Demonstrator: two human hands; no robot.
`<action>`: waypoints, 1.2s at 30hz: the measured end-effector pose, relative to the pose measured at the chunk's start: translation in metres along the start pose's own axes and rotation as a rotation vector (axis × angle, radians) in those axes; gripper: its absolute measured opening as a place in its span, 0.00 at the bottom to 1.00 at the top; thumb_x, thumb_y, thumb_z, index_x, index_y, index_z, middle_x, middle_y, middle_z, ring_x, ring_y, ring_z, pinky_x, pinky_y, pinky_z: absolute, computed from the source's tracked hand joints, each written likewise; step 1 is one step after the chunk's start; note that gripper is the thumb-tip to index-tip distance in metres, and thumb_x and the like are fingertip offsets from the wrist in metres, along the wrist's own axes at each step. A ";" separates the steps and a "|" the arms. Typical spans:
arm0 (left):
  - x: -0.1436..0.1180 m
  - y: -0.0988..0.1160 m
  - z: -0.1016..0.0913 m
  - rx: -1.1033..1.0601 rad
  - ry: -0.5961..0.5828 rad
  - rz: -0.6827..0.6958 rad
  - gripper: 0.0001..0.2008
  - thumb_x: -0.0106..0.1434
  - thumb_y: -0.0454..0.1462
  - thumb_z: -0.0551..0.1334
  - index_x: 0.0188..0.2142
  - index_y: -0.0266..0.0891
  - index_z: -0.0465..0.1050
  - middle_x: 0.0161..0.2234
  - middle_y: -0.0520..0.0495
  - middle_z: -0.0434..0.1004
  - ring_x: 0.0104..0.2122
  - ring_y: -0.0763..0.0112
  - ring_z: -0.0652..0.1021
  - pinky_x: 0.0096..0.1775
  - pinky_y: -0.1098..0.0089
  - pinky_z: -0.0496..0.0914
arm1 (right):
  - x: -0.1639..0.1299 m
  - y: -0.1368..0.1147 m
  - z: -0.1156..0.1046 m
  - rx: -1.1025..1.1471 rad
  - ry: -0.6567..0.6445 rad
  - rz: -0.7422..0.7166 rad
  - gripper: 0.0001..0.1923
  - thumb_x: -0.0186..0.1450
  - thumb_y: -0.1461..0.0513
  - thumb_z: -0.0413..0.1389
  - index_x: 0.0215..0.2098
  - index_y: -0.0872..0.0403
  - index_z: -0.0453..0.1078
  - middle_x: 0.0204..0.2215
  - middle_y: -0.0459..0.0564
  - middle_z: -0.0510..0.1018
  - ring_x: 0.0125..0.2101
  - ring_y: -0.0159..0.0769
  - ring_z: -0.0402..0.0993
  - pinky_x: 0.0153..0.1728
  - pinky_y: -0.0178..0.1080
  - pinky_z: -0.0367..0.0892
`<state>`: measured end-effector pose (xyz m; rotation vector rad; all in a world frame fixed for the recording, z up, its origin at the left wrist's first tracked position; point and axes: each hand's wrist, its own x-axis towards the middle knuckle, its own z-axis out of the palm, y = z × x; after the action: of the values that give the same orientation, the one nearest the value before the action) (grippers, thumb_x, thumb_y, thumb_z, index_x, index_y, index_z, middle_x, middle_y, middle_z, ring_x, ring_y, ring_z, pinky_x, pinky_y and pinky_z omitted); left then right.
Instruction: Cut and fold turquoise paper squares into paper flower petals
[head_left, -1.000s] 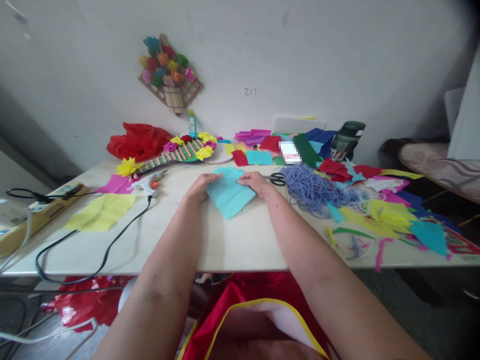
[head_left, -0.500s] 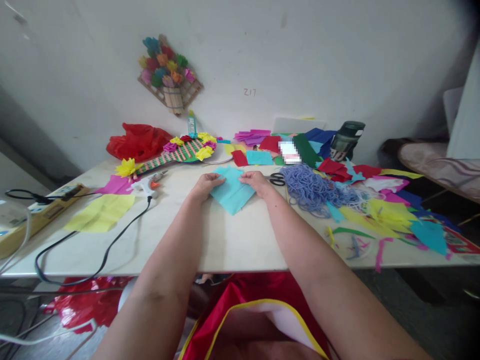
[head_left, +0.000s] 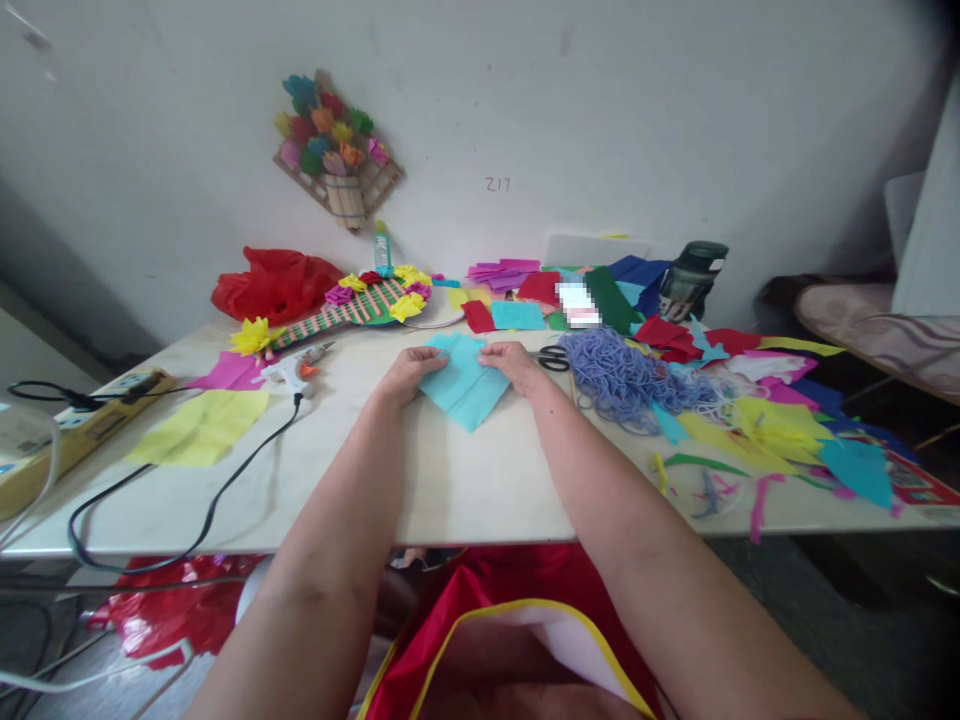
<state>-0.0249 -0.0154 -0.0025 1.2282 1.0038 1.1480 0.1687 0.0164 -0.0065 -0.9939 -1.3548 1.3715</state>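
A light-blue square of crepe paper (head_left: 466,388) is stretched between my two hands above the middle of the table, one corner pointing toward me. My left hand (head_left: 409,372) pinches its left side between thumb and fingers. On the right side, my right hand (head_left: 512,362) pinches it in the same way. Black-handled scissors (head_left: 553,358) lie just beyond my right wrist, beside a heap of blue-violet yarn (head_left: 626,378). A white glue gun (head_left: 291,372) rests on the table to the left of my left hand.
At the left edge is a power strip (head_left: 90,425), with a black cord (head_left: 225,490) looping over the table front. A flower-decorated green piece (head_left: 352,308) lies at the back. Coloured paper scraps (head_left: 765,430) spread over the right side, and a dark bottle (head_left: 691,282) stands behind.
The paper's lower corner has shifted very slightly. Both hands keep their places and their pinch on it.
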 end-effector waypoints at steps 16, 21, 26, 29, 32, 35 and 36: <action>0.000 0.001 -0.001 -0.122 0.017 -0.003 0.17 0.41 0.34 0.68 0.34 0.35 0.75 0.23 0.49 0.74 0.20 0.75 0.72 0.25 0.73 0.65 | 0.002 0.004 -0.005 0.058 -0.078 -0.057 0.14 0.42 0.63 0.61 0.30 0.54 0.75 0.22 0.42 0.75 0.26 0.29 0.66 0.33 0.35 0.59; 0.000 0.001 -0.003 -0.096 0.003 0.007 0.15 0.43 0.34 0.67 0.34 0.36 0.75 0.21 0.50 0.73 0.19 0.76 0.71 0.24 0.74 0.63 | 0.000 0.003 -0.005 0.034 -0.113 -0.101 0.12 0.44 0.63 0.59 0.29 0.54 0.76 0.23 0.42 0.75 0.27 0.29 0.65 0.33 0.34 0.57; 0.002 -0.002 -0.004 -0.059 0.022 0.030 0.12 0.44 0.35 0.65 0.32 0.37 0.75 0.21 0.51 0.71 0.17 0.78 0.68 0.21 0.75 0.59 | 0.002 0.006 -0.007 -0.007 -0.101 -0.147 0.11 0.46 0.62 0.57 0.28 0.54 0.76 0.23 0.42 0.75 0.28 0.29 0.63 0.33 0.33 0.56; 0.004 -0.003 -0.005 -0.033 0.032 0.038 0.11 0.45 0.35 0.64 0.31 0.37 0.76 0.20 0.51 0.71 0.18 0.78 0.67 0.21 0.75 0.58 | 0.003 0.007 -0.007 -0.050 -0.089 -0.172 0.10 0.47 0.62 0.56 0.27 0.54 0.76 0.21 0.42 0.73 0.27 0.29 0.63 0.32 0.33 0.56; 0.003 -0.002 -0.004 -0.011 0.038 0.046 0.11 0.45 0.35 0.63 0.31 0.37 0.76 0.19 0.52 0.69 0.17 0.78 0.65 0.20 0.75 0.56 | 0.001 0.005 -0.006 -0.075 -0.073 -0.187 0.10 0.49 0.60 0.55 0.27 0.55 0.76 0.20 0.43 0.72 0.26 0.30 0.63 0.31 0.34 0.56; 0.002 -0.001 -0.003 0.022 0.053 0.080 0.10 0.46 0.36 0.62 0.30 0.36 0.76 0.21 0.51 0.70 0.18 0.78 0.64 0.19 0.75 0.55 | -0.002 0.001 -0.002 -0.073 -0.055 -0.206 0.11 0.48 0.57 0.57 0.25 0.56 0.74 0.21 0.44 0.72 0.27 0.31 0.64 0.32 0.35 0.57; 0.001 0.000 -0.002 0.028 0.056 0.095 0.10 0.47 0.36 0.61 0.29 0.36 0.76 0.22 0.51 0.71 0.19 0.78 0.65 0.19 0.75 0.55 | -0.002 0.000 -0.001 -0.074 -0.043 -0.210 0.12 0.47 0.56 0.59 0.25 0.56 0.74 0.21 0.44 0.72 0.28 0.31 0.65 0.33 0.35 0.58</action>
<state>-0.0269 -0.0140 -0.0030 1.2837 1.0151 1.2513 0.1699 0.0147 -0.0070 -0.8476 -1.5057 1.1986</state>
